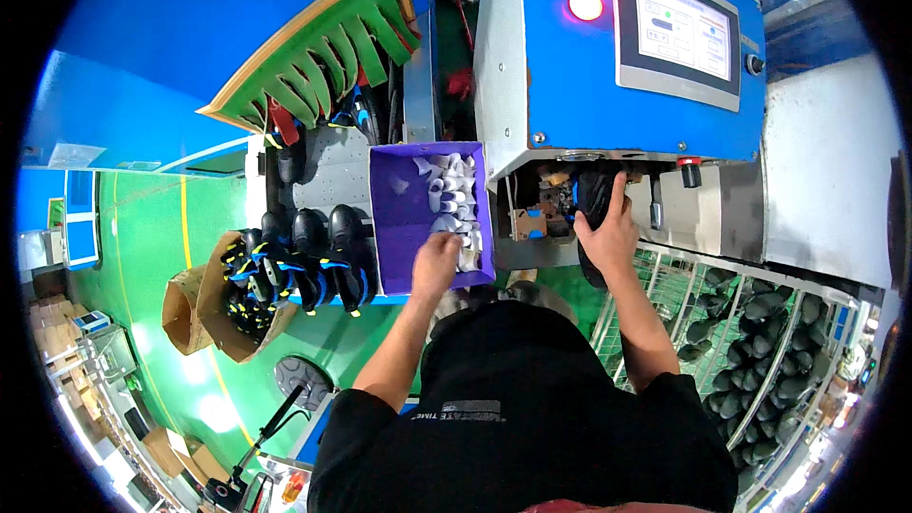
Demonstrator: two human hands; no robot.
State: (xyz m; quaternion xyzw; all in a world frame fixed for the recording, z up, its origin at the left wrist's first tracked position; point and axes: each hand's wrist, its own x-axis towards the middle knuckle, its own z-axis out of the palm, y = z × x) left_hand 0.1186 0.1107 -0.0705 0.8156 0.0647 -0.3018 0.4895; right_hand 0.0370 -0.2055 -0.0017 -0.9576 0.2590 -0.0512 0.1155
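My left hand [436,264] reaches into a purple box [399,237], its fingers curled in among small curled white pieces [454,198]. Whether a piece sits between the fingertips is hidden. Under the blue machine, my right hand [610,236] grips a black shoe [595,192], thumb at its left side and index finger stretched up along it. The shoe stands in the machine's opening beside a metal mechanism [554,198]; a bit of blue shows at its edge.
A machine [575,66] with a lit lamp [585,5] and screen [679,33] stands ahead. Black shoes [309,261] line the left side, near a cardboard box [256,328]. Green flaps [328,66] hang above. At right, a wire rack [750,342] holds several dark shoe-shaped pieces.
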